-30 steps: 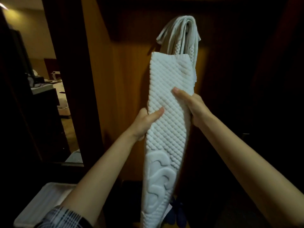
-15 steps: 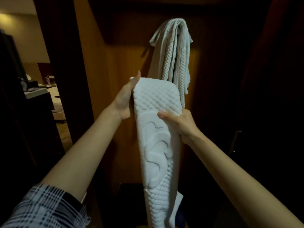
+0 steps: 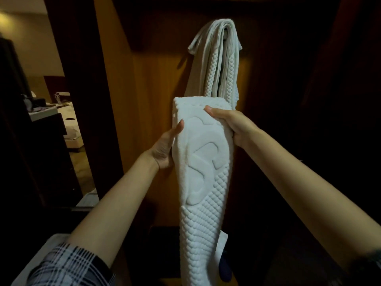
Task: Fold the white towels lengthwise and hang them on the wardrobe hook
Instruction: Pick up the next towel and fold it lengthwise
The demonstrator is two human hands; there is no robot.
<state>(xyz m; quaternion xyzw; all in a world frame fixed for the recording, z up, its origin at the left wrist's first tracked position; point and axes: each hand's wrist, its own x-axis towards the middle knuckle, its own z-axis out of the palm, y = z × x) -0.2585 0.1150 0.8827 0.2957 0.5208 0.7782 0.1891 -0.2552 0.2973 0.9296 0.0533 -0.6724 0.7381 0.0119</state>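
Observation:
A long white quilted towel [image 3: 203,182], folded into a narrow strip with a raised curly pattern, hangs down from my two hands in front of the wardrobe. My left hand [image 3: 165,148] grips its left edge, thumb on the front. My right hand [image 3: 232,123] grips the right side near the folded top, thumb across the front. Above and behind, several white towels [image 3: 220,65] hang bunched over the wardrobe hook, which is hidden under them.
The wooden wardrobe panel [image 3: 148,100] stands behind the towels, with dark wardrobe space to the right. A doorway on the left shows a bed [image 3: 71,124] and a dark desk. A white tray [image 3: 37,261] sits at the bottom left.
The towel's top has been doubled over and lowered. My left hand moved from behind the top down to the left edge; my right hand shifted up toward the fold.

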